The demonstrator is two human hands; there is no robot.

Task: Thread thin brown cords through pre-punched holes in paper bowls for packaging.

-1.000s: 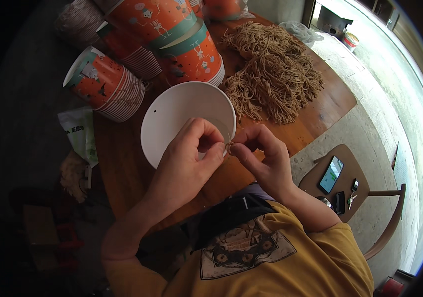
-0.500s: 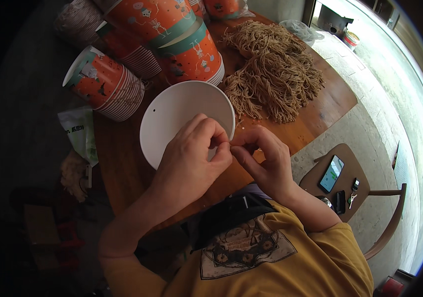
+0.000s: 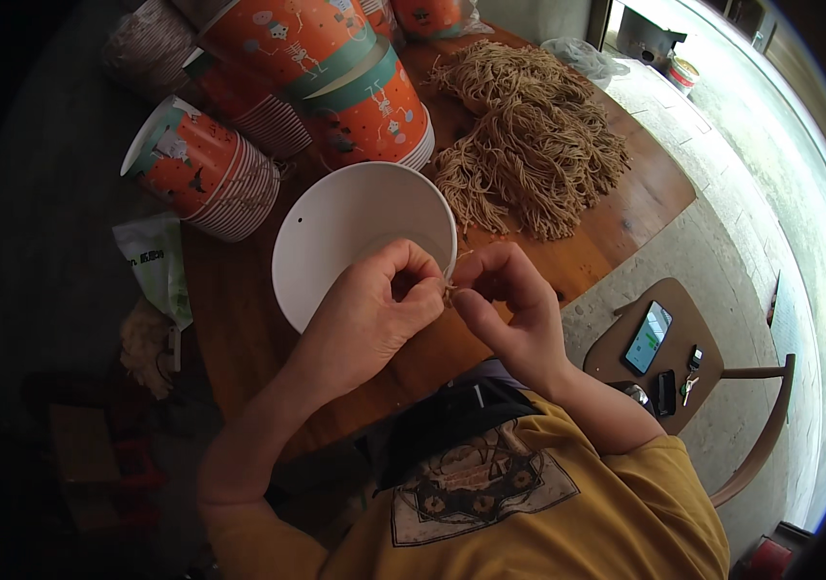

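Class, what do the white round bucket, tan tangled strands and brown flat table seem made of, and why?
White round bucket: probably coated paperboard, possibly plastic; its wall looks smooth and satiny.
Tan tangled strands: matt fibre cord, perhaps paper or cotton; thin, loose loops.
Brown flat table: apparently varnished wood; streaky grain, soft sheen.
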